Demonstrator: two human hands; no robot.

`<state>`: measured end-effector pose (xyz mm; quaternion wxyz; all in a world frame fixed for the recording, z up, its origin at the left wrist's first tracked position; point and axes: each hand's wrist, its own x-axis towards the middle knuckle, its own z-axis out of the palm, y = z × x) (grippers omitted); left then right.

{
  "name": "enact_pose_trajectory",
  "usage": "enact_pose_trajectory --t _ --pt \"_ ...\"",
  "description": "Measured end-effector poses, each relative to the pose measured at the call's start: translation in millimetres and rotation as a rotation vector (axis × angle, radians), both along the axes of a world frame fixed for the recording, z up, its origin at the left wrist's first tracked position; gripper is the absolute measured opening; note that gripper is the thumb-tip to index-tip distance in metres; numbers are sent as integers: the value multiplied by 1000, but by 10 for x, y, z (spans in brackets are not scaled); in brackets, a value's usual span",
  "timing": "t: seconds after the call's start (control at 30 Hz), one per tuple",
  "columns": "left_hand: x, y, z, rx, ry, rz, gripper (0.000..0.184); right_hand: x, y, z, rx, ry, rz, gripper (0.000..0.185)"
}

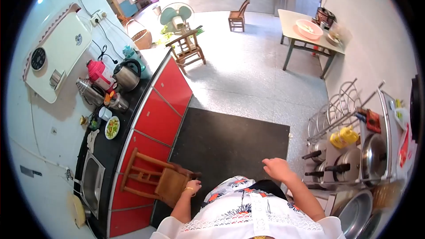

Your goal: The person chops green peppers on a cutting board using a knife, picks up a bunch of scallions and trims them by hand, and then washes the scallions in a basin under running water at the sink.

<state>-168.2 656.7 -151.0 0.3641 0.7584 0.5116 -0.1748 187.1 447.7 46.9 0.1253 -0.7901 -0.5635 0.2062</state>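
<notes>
My left hand [193, 186], with a thin bracelet at the wrist, hangs low beside the small wooden chair [170, 186]. Its fingers overlap the chair's edge in view and are partly hidden, so I cannot tell whether they touch or grip it. That chair stands against the red cabinet fronts [144, 144]. In front of my body on the right, my right hand [276, 168] is held above the dark floor mat [230, 139]. Its fingers are loosely curled, and nothing shows in them.
A black counter at left holds a steel kettle [127, 76], a plate of food [112, 127] and a sink [92, 181]. At right, a rack carries lidded pots [347, 164]. Farther ahead are a fan [177, 20], another wooden chair [188, 51] and a table [290, 24] with a pink basin [309, 29].
</notes>
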Motion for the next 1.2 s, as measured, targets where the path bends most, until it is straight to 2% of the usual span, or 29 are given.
enact_pose_trajectory --t 0.23,0.37,0.5,0.6,0.73,0.8,0.87,0.93,1.0,1.03,1.1,1.17,1.2 --pt "705 480 -177 -3 -91 40 30 916 448 -205 -257 -7 -44 27" --pt "1138 709 -381 -93 -38 33 31 1620 742 -328 -258 7 -81 29" --pt "1753 959 -203 -131 41 130 32 2451 1170 -421 -230 -49 -64 27" --pt "2239 1182 -143 -144 55 201 32 2948 1565 -255 -227 -88 -3 24" --pt "2931 1460 -92 -98 -45 252 31 3503 2196 -198 -255 -72 137 23" --pt "3229 1571 -84 -75 -237 396 30 3741 2543 -348 -281 -60 203 25" --pt "3408 1669 -116 -76 -212 440 25 3927 2893 -406 -300 -45 260 27" --pt "3479 1745 -254 -189 -105 420 24 4142 3249 -436 -327 19 279 29" --pt "3591 1869 -245 -44 127 230 21 4424 3596 -630 -310 63 260 29" --pt "3681 2001 -195 -39 128 229 21 4620 3755 -757 -257 110 226 29" --pt "3861 2349 -153 -253 229 404 20 5072 4044 -1100 -198 154 185 30" --pt "3973 2785 -465 -189 248 379 19 5565 4179 -1470 -193 62 4 29" --pt "3987 2972 -666 -137 269 363 18 5777 4200 -1534 -281 5 -67 28"
